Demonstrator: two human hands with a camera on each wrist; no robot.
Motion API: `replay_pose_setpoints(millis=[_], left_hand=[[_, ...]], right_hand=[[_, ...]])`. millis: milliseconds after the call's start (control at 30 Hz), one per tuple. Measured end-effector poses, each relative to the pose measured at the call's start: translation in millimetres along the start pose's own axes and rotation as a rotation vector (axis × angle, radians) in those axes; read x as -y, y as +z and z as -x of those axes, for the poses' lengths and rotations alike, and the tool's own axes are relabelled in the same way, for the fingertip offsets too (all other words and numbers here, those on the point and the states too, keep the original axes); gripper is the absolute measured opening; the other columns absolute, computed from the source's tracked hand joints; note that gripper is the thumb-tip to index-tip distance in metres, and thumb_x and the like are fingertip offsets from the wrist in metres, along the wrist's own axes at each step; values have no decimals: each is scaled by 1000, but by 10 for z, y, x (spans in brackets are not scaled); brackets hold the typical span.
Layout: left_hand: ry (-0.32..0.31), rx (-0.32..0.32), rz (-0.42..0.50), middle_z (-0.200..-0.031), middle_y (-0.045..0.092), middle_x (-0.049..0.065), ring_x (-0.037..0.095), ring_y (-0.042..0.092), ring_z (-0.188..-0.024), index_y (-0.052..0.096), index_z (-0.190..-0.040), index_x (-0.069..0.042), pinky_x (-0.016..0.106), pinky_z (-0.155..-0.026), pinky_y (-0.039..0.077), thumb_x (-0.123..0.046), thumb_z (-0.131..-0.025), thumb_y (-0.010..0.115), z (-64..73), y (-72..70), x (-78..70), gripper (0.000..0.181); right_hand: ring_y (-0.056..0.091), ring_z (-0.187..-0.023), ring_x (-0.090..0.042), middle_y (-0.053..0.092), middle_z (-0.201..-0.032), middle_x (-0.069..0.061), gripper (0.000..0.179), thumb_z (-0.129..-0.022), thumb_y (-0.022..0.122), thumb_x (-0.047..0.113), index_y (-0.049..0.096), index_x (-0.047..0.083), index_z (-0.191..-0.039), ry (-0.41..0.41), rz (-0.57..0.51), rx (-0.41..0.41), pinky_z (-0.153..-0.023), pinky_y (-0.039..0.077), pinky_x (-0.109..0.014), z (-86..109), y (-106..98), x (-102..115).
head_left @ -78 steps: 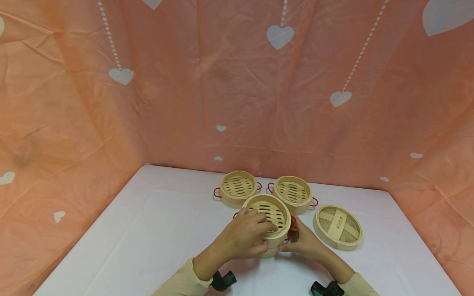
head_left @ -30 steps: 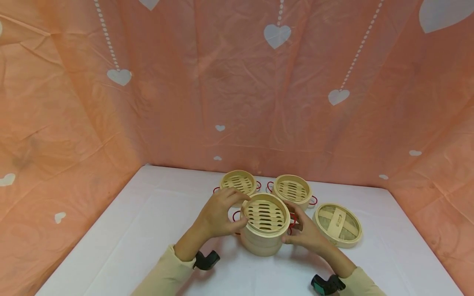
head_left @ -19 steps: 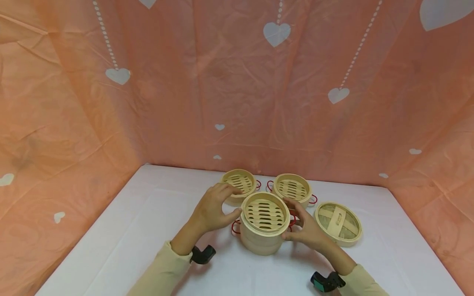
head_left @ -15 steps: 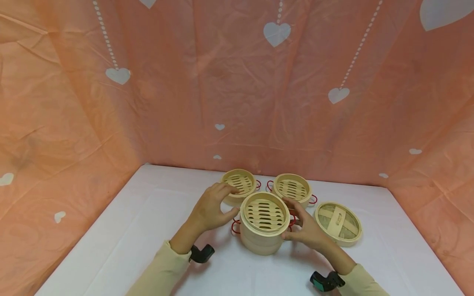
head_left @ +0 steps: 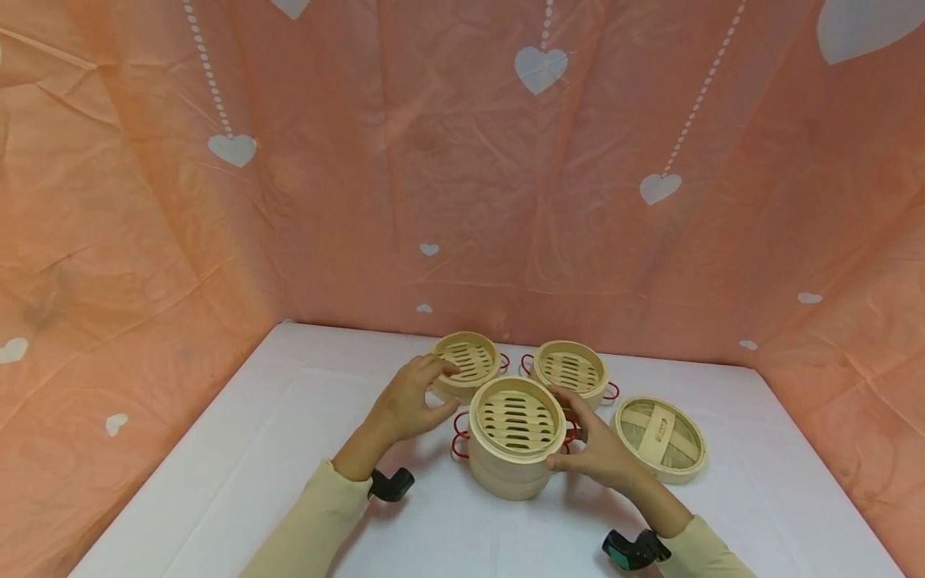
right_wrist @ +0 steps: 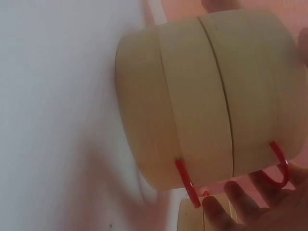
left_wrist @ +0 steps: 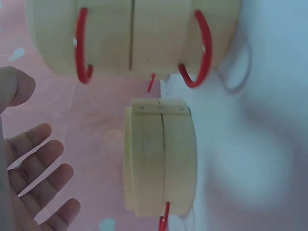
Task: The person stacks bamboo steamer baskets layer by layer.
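Two stacked bamboo steamer baskets (head_left: pixel 511 474) stand on the table, slatted floor facing up, red loop handles at both sides. My right hand (head_left: pixel 596 449) holds the stack's right side, thumb at the front and fingers behind by the red handles. In the right wrist view the seam (right_wrist: pixel 219 79) between the tiers shows as a dark line. My left hand (head_left: pixel 410 401) is off the stack to its left, fingers spread and holding nothing. Its fingertips overlap the rear left steamer basket (head_left: pixel 466 365) in the head view; the left wrist view shows them apart from that basket (left_wrist: pixel 161 163).
Another steamer basket (head_left: pixel 571 369) sits behind the stack to the right. A woven bamboo lid (head_left: pixel 659 440) with a crossed strap lies at the right. The white table (head_left: pixel 217 482) ends at a peach curtain with hearts (head_left: pixel 448 201).
My left hand has let go of the stack's upper basket and drawn away to the left and back. The upper basket now sits level on the lower one. My right hand stays at the stack's side.
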State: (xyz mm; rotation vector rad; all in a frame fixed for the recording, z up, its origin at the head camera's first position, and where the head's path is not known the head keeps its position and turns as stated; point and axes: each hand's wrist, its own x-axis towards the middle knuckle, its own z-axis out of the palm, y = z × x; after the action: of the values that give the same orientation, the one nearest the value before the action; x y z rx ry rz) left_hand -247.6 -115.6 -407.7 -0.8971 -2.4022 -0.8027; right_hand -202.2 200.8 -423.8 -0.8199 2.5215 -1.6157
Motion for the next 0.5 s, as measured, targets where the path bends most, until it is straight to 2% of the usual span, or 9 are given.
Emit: replay_pose_setpoints(millis=[167, 333, 500], left_hand=[[13, -9, -11, -107, 66, 2, 20, 60, -101, 65, -108, -10, 38, -87, 50, -23, -73, 76, 7, 39, 83, 38], [29, -17, -25, -103, 66, 1, 19, 60, -96, 66, -106, -9, 39, -83, 50, -24, -72, 76, -27, 65, 113, 38], [18, -11, -35, -105, 67, 1, 20, 61, -97, 67, -105, -10, 39, -84, 50, -24, -72, 77, -92, 96, 133, 38]], right_hand=[[51, -114, -17, 47, -139, -17, 100, -68, 87, 28, 31, 11, -149, 5, 12, 2, -85, 47, -31, 2, 2, -11], [52, -114, -21, 48, -139, -17, 101, -67, 87, 30, 31, 10, -149, 5, 35, 4, -85, 47, -32, -4, -1, -25], [50, -114, -25, 48, -139, -14, 102, -67, 88, 30, 30, 11, -149, 16, 31, 8, -88, 45, -37, -3, 2, -22]])
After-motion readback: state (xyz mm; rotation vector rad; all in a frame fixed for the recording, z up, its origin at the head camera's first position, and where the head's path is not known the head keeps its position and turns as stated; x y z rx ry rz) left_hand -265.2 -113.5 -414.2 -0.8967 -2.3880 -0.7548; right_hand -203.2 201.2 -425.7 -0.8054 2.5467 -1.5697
